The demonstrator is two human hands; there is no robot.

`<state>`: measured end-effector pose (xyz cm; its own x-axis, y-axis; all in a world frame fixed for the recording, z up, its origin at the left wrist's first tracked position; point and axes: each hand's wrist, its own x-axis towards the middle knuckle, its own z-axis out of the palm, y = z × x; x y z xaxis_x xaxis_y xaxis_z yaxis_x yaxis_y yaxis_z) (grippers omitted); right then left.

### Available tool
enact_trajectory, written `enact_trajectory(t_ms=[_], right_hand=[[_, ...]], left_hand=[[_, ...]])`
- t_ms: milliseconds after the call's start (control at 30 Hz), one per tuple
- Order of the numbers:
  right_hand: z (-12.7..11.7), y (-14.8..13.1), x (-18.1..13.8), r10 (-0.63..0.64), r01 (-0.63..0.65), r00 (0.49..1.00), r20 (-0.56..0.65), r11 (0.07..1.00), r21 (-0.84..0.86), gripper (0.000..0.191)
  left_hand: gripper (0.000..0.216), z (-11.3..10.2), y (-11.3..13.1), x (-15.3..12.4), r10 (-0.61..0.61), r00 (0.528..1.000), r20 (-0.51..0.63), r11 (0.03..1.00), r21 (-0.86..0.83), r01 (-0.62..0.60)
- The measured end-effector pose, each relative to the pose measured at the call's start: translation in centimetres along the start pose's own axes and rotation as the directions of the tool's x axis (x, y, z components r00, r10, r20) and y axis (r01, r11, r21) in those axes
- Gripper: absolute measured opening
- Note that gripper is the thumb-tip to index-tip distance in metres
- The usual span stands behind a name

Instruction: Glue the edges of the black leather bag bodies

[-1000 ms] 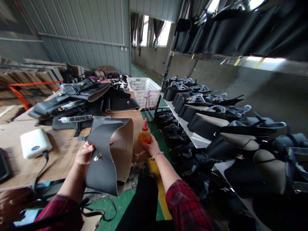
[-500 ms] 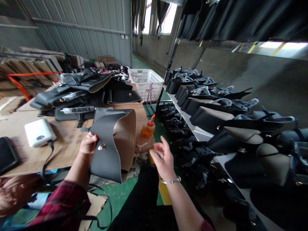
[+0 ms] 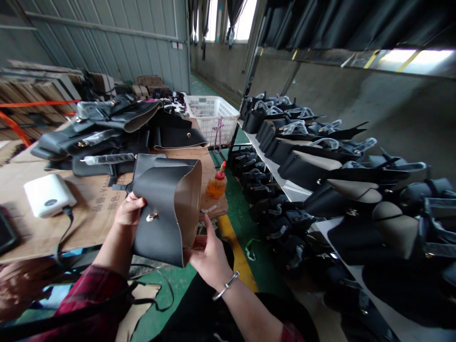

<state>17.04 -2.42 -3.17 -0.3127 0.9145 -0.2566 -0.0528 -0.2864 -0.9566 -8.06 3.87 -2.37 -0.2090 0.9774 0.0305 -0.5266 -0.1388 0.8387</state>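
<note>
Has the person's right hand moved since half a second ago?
Yes, leftward: judged against the table corner, the right hand has gone from its right to its left, now at the open edge of the black bag.

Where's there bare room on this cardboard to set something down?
The widest bare patch of cardboard lies between the white device and the left hand. A narrow strip shows between the orange bottle and the black piece beyond it. Behind the white device it is crowded with heaped black pieces.
</note>
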Motion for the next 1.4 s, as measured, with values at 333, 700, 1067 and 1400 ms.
enact_trajectory(t_ms=[333,700,1067,1400], right_hand=[[0.5,0.8,1.1,-0.024,0.001,0.986,-0.163,0.99,-0.141,0.094],[-1.0,-0.5,0.8,0.122,-0.121,0.993,-0.008,0.991,0.056,0.1],[-0.2,0.2,1.0,0.032,-0.045,0.994,-0.103,0.991,-0.126,0.108],[-0.1,0.4,1.4,0.062,-0.063,0.997,-0.039,0.997,-0.035,0.103]], left_hand=[[0.036,-0.2,-0.1,0.0,-0.016,0.997,0.073,1.0,-0.024,0.018],[0.032,-0.3,-0.3,0.1,-0.016,0.989,0.149,0.999,-0.027,0.02],[0.028,0.4,-0.2,0.0,0.01,0.985,0.174,1.0,-0.02,-0.007],[0.027,0.5,0.1,0.0,-0.002,0.982,0.191,1.0,-0.001,0.002]])
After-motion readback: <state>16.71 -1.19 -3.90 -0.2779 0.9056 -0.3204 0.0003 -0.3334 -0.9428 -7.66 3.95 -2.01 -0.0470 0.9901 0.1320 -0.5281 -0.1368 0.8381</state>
